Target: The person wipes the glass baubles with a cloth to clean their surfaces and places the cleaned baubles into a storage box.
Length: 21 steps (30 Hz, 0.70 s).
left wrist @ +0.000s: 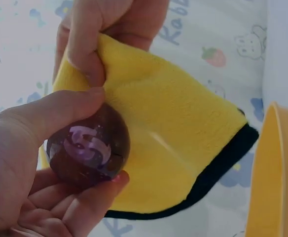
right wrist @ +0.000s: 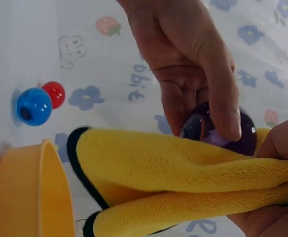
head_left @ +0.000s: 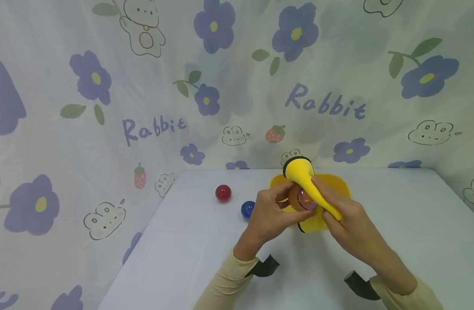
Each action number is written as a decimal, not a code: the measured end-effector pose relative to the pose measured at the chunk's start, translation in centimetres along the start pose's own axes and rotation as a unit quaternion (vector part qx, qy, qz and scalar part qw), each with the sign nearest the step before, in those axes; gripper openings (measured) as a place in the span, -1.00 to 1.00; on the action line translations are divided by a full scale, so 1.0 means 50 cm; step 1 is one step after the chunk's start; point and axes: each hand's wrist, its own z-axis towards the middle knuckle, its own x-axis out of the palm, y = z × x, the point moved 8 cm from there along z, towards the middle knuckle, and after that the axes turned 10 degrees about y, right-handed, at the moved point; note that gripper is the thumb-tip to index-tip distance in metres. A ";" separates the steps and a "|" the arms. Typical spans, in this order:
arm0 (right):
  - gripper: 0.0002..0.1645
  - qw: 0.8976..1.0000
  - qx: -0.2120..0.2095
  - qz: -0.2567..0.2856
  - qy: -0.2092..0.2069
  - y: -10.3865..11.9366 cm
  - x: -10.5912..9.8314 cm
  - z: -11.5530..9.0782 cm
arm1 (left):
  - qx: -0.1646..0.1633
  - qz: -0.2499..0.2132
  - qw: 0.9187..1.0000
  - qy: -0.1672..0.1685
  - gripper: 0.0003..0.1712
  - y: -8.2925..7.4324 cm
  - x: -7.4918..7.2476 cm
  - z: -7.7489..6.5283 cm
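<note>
My left hand (head_left: 268, 213) grips a clear purple ball (left wrist: 87, 148) between thumb and fingers, with pale marks showing on the ball. A yellow towel (left wrist: 168, 133) with black edging is pinched in my right hand (head_left: 351, 221), and it drapes down beside the ball. In the right wrist view the towel's folds overlap the lower part of the ball. Both hands are held close together above a yellow plastic tub (head_left: 339, 183), which they partly hide in the head view.
To the left of the hands, a blue ball (head_left: 247, 209) and a red ball (head_left: 223, 193) rest on the white table (head_left: 175, 245). A curtain (head_left: 237, 77) printed with flowers and rabbits stands behind the table.
</note>
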 end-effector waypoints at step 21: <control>-0.31 0.982 0.065 0.173 0.024 -0.042 0.020 -0.003 | 0.047 0.005 0.997 -0.056 -0.27 -0.034 -0.012 -0.008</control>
